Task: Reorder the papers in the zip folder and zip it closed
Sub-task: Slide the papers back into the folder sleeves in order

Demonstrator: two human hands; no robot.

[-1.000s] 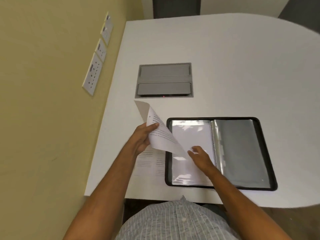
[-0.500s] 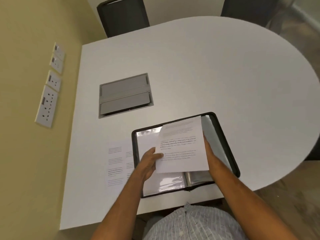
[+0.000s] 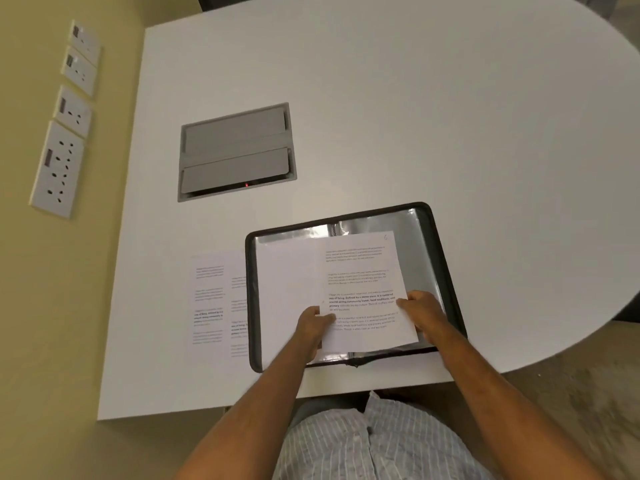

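We extend both forearms toward 12 o'clock; our left hand and right hand each pinch a sheet edge, fingers curled.

Open zip folder on white table — both hands grip printed sheet

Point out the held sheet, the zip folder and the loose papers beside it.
held sheet [image 3: 363, 289]: head view, printed middle.
zip folder [image 3: 446, 271]: head view, black right rim.
loose papers [image 3: 214, 306]: head view, printed face on the table.
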